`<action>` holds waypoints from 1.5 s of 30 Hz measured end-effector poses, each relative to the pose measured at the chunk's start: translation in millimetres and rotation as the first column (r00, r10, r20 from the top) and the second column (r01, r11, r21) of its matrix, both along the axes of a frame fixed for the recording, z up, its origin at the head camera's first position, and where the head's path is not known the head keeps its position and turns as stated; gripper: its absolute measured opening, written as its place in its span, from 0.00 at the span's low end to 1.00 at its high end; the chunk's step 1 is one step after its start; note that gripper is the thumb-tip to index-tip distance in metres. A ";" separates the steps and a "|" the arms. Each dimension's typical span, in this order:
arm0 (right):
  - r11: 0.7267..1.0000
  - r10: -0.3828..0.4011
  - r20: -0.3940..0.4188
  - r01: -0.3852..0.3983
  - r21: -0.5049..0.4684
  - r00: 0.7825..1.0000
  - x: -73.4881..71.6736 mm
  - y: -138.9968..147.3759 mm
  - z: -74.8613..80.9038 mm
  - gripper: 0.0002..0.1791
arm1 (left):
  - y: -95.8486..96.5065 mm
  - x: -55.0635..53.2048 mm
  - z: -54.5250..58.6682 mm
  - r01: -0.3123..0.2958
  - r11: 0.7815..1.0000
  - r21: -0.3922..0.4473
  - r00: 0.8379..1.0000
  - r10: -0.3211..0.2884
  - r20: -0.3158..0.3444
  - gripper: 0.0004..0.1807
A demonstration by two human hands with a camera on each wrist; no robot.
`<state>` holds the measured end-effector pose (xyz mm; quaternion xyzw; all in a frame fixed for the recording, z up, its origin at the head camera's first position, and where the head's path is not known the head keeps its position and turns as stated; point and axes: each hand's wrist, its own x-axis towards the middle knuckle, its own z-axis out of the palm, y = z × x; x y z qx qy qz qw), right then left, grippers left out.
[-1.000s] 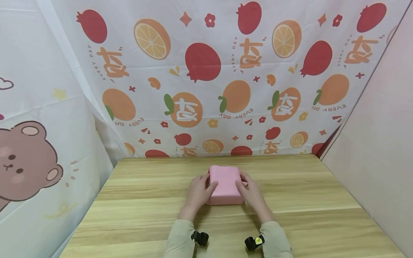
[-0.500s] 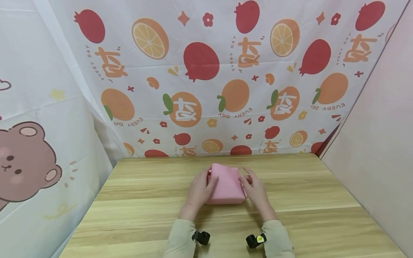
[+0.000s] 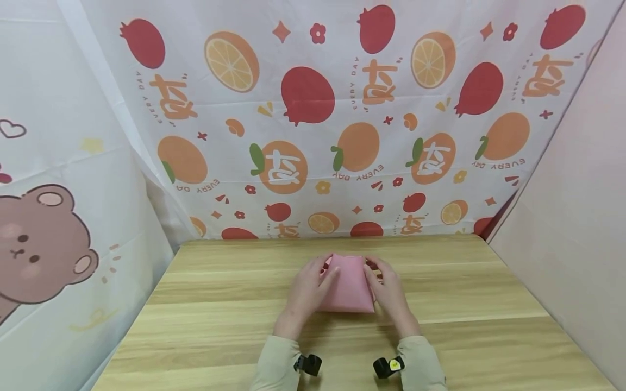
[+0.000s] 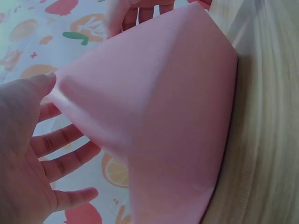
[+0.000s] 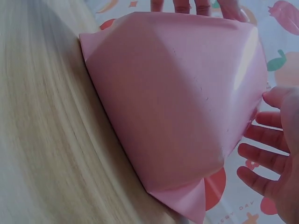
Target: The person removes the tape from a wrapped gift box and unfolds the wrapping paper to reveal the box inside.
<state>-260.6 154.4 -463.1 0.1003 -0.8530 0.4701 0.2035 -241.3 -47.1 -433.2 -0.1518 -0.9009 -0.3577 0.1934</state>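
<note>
A smooth pink sheet point(image 3: 348, 288) with creased, folded faces stands like a small tent or packet near the middle of the table. What lies beneath or inside it is hidden, apart from small red bits near the fingers. At its left side my left hand point(image 3: 307, 290) pinches the upper edge, thumb in front and index finger behind. The other fingers spread out behind the sheet point(image 4: 177, 107) in the left wrist view. My right hand point(image 3: 389, 290) pinches the right edge in the same way. In the right wrist view a loose pointed flap of the sheet point(image 5: 154, 102) hangs at the bottom.
The wooden table point(image 3: 220, 326) runs out to both sides. A fruit-print cloth point(image 3: 313, 136) hangs behind its back edge. A white bear-print cloth point(image 3: 49, 244) hangs at the left and a plain pale one point(image 3: 567, 217) at the right.
The pink thing has gone from a broad boxy block to a narrower, more pointed shape. My left hand has shifted right, while the right hand stays near its side.
</note>
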 end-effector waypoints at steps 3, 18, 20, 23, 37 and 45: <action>0.999 -0.003 -0.052 0.005 0.036 0.999 1.8 -1.6 3.2 0.17 | 0.6 2.9 3.2 0.011 1.000 -0.018 1.000 -0.011 -0.028 0.25; 0.964 0.098 -0.027 -0.089 0.251 0.995 22.7 -0.9 43.1 0.08 | -12.6 24.8 14.8 0.068 0.972 -0.226 0.922 -0.148 -0.358 0.09; 0.939 0.134 -0.007 -0.125 0.320 0.991 28.2 1.2 47.1 0.08 | -13.8 28.4 12.3 0.076 0.961 -0.265 0.893 -0.184 -0.410 0.08; 0.903 0.187 0.002 -0.173 0.393 0.982 38.1 5.5 49.5 0.08 | -15.5 34.3 7.4 0.094 0.943 -0.320 0.855 -0.241 -0.460 0.08; 0.729 0.281 -0.193 -0.078 0.680 0.940 108.8 37.0 32.3 0.04 | -31.0 84.1 -3.2 0.155 0.843 -0.516 0.867 -0.366 -0.338 0.12; 0.612 0.308 0.133 -0.304 0.730 0.942 129.5 48.7 28.9 0.18 | -45.9 105.8 -3.6 0.323 0.727 -0.606 0.899 -0.436 -0.044 0.20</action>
